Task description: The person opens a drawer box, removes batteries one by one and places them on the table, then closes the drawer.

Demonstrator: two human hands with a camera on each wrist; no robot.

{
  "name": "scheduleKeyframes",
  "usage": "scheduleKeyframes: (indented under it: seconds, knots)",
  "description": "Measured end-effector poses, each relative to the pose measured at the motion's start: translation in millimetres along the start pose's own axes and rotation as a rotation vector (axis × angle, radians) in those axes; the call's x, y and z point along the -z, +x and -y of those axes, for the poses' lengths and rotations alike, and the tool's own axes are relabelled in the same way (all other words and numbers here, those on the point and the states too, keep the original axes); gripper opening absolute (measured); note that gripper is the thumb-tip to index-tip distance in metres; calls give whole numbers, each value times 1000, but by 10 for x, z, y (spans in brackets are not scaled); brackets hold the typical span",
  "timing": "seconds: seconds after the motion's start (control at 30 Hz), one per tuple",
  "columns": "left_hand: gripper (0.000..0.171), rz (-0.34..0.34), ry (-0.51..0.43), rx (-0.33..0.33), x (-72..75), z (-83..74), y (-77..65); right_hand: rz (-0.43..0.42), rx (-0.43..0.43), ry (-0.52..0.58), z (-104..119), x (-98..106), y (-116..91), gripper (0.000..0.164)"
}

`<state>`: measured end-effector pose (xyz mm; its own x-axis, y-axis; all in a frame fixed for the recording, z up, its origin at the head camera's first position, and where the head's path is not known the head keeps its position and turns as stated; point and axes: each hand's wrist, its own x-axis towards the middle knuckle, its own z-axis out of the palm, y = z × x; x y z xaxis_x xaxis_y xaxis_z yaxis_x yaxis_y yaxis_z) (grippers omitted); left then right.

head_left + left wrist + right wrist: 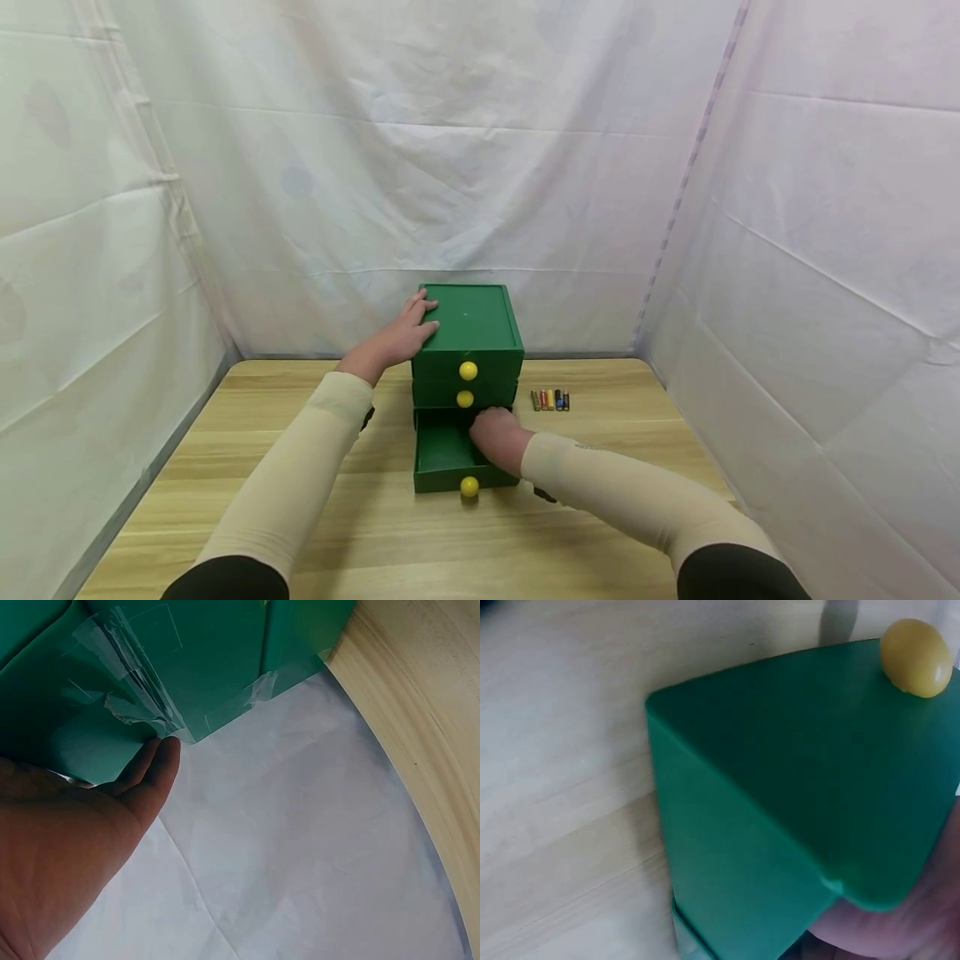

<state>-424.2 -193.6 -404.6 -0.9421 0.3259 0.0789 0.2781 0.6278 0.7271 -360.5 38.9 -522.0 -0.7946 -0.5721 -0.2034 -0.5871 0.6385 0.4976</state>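
A green drawer cabinet (pixel 468 321) with yellow round knobs stands on the table. Its bottom drawer (pixel 442 454) is pulled out toward me. My left hand (pixel 405 335) rests on the cabinet's top left edge, fingers extended; in the left wrist view, the left hand (pixel 82 825) touches the taped green side. My right hand (pixel 500 437) reaches into the back right of the bottom drawer. Its fingertips are hidden, so whether they hold anything does not show. In the right wrist view, the drawer front (pixel 795 757) covers most of that hand.
Several small batteries (pixel 551 401) lie in a row on the wooden table (pixel 600 525), right of the cabinet. Two upper drawers (pixel 498 371) are closed. White sheets (pixel 420 183) hang behind and on both sides.
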Motion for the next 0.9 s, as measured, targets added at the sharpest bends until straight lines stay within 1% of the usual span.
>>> scheduleKeyframes:
  seconds: [0.13,0.23,0.4,0.57,0.67,0.77,0.9]
  knots:
    - [59,6,-4,1,0,7,6,-14,20,-19,-19,-24,12,22]
    - [60,14,-3,14,-4,38,41,-21,33,-26,-34,-32,5,21]
    - [61,25,6,31,-12,99,104,-57,52,-54,-70,-26,-43,19]
    - [61,21,8,15,-9,75,81,-87,134,-111,-142,-49,-76,6]
    - [61,11,3,6,-2,38,42,-108,196,-122,-194,-71,-81,9]
    - [61,10,4,7,2,18,22,-109,247,-88,-248,-87,-77,9]
    - [62,19,17,22,3,40,50,-59,289,23,-313,-89,-72,6]
